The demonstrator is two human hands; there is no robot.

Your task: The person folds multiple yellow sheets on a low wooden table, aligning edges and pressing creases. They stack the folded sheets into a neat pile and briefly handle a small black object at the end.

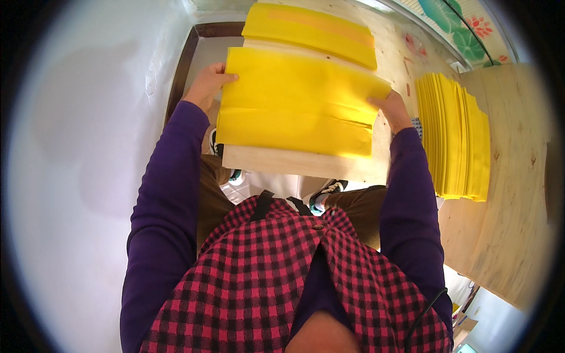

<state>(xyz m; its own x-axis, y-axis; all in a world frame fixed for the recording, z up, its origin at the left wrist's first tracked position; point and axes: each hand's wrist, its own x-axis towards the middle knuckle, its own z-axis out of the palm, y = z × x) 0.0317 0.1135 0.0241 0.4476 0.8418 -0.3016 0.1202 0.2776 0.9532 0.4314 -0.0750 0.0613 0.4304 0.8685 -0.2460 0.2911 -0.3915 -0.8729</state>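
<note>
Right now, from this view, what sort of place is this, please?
Probably a small workroom: I see a plain wooden worktop, a yellow sheet over part of it, and a thick yellow stack at the right.

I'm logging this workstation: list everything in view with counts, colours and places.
Held sheet: one, yellow, between hands
Far pile: one, yellow, top centre
Right stack: one, yellow, right; layers uncountable
Tabletop: one, pale wood, beneath sheet
Board: one, pale wood, far right
Patterned panel: one, green and red, upper right
Wall: one, white, left
Small items: unclear, mixed, lower right
Shoes: two, mostly black, centre
Checked garment: one, red and black, lower centre
Sleeves: two, purple, either side
Left hand, right hand: two, bare, sheet's edges
</note>
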